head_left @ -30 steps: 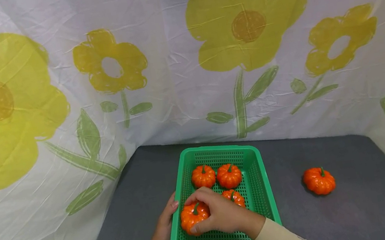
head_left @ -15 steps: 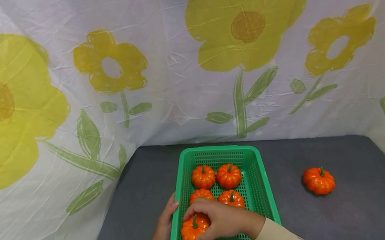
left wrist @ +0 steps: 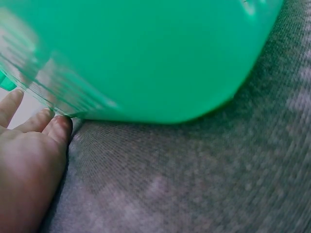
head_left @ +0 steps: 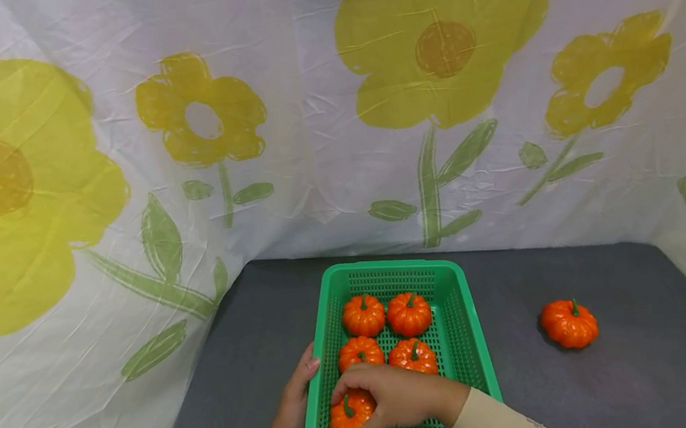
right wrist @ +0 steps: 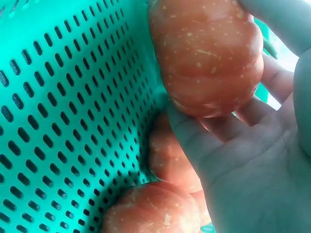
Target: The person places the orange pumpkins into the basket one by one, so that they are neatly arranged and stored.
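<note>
My right hand (head_left: 399, 394) holds a small orange pumpkin (head_left: 349, 420) with a green stem, thumb and fingers round its sides. It is at the near left inside a green perforated plastic basket (head_left: 486, 362). In the right wrist view the held pumpkin (right wrist: 206, 53) appears above other pumpkins, close to the basket wall (right wrist: 53, 111). My left hand (head_left: 291, 403) rests along the basket's left outer side. In the left wrist view its fingers (left wrist: 36, 120) touch the lower part of the wall; its thumb is out of that view.
Two pumpkins, one (head_left: 363, 316) beside another (head_left: 408, 314), sit at the basket's far end. A second pair, one (head_left: 360, 351) left of the other (head_left: 414, 356), lies behind my right hand. A lone pumpkin (head_left: 568, 323) stands right of the basket on the dark grey table (head_left: 640, 377). A flowered curtain (head_left: 323, 172) hangs behind.
My right hand has moved toward me with its pumpkin, uncovering the pumpkin on the left of the middle row. My left hand and the basket stay in place.
</note>
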Tool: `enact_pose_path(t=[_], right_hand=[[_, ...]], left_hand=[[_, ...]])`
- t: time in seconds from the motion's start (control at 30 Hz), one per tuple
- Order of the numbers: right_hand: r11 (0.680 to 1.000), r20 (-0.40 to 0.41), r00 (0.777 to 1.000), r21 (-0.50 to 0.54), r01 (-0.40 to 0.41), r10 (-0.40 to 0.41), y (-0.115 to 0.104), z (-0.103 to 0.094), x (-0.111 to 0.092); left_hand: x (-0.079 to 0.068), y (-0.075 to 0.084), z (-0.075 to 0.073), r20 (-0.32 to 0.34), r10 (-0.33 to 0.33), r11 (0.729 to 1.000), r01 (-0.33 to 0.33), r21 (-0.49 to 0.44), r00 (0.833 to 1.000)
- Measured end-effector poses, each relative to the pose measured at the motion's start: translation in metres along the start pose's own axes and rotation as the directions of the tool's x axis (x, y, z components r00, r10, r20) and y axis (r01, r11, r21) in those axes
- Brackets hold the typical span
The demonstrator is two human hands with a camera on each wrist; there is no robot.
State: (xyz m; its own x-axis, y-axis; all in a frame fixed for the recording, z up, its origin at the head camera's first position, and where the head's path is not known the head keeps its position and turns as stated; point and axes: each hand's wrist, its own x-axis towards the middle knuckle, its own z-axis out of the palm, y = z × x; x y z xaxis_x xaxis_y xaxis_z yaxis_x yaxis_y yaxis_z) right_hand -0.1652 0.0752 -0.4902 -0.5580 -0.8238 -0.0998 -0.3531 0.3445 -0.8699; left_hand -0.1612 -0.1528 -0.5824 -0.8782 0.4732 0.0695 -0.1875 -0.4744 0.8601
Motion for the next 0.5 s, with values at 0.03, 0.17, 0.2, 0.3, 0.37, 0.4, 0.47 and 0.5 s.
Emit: enact_pose_path(t=[0.03,0.17,0.2,0.3,0.37,0.4,0.47,0.5], right_hand=[[1.0,0.002,1.0,-0.003,-0.001,0.001,0.0003,-0.0001,0.0002],[1.0,0.012,1.0,-0.029,0.008,-0.008,0.0021,0.0001,0.0012],[0.999,0.017,1.0,-0.041,0.007,-0.007,0.0026,0.0001,0.0014],[0.996,0.038,0.999,-0.095,0.001,0.002,0.0036,0.0006,0.0018],[0.991,0.051,0.998,-0.13,-0.013,0.02,0.0028,0.001,0.0016],[0.99,0.057,0.998,-0.141,-0.025,0.034,0.0022,0.0011,0.0015],[0.986,0.065,0.996,-0.162,-0.048,0.059,0.0006,0.0015,0.0007],[0.985,0.068,0.995,-0.163,-0.06,0.072,0.0001,0.0017,0.0004]], left_hand=[[0.0001,-0.0001,-0.0002,0.0,0.0,1.0,0.0,0.001,1.0],[-0.0003,-0.0009,-0.0012,0.015,0.009,1.0,-0.009,-0.007,1.0],[-0.0006,-0.0013,-0.0016,0.025,0.013,1.0,-0.012,-0.013,1.0],[-0.0014,-0.0019,-0.0015,0.042,0.021,0.999,-0.02,-0.026,0.999],[-0.0022,-0.0021,-0.0013,0.05,0.022,0.999,-0.021,-0.03,0.998],[-0.0025,-0.002,-0.001,0.048,0.022,0.999,-0.021,-0.03,0.999],[-0.0032,-0.0017,-0.0008,0.044,0.022,0.999,-0.021,-0.026,0.999],[-0.0035,-0.0015,-0.0006,0.042,0.023,0.999,-0.022,-0.025,0.999]])
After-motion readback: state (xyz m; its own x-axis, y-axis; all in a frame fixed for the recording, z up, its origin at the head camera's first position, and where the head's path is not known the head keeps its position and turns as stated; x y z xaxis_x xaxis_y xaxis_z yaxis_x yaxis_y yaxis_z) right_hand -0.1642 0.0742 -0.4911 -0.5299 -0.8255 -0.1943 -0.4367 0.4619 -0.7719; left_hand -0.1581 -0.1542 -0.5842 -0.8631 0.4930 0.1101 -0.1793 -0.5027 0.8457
